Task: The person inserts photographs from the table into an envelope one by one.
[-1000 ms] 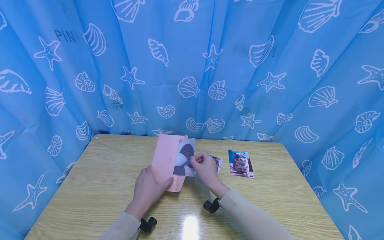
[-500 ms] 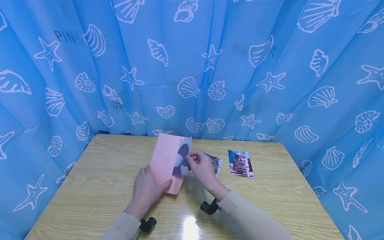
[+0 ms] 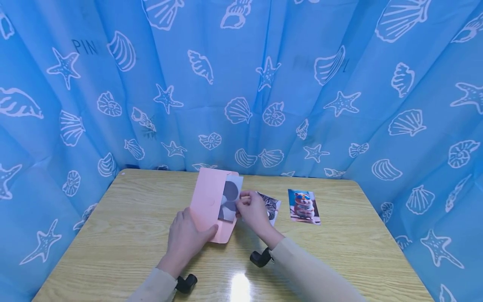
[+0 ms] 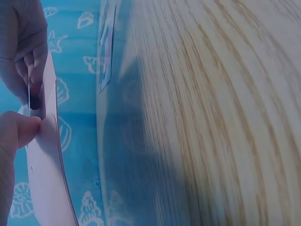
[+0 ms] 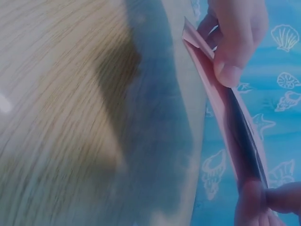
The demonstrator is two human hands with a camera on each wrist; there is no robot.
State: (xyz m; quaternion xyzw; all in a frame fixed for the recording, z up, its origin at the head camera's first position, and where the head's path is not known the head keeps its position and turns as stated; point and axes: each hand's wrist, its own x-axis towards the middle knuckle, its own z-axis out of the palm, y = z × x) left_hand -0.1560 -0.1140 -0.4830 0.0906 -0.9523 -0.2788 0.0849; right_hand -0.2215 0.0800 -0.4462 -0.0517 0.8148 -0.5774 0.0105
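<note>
A pink envelope is held up over the table by my left hand, its thumb across the near end. From the envelope's open right side sticks a photo print with a grey and white picture, partly hidden inside. My right hand pinches the print's outer edge between thumb and fingers. In the right wrist view the dark print lies between the envelope's pink walls. The left wrist view has my left thumb pressing on the envelope.
A cat photo lies on the wooden table, partly covered by my right hand. To its right lies a photo of a hamster in sunglasses. A blue curtain with shell prints hangs behind the table.
The print has slid slightly left and down, with less of it outside the envelope. My right hand has moved a little left with it, uncovering more of the cat photo.
</note>
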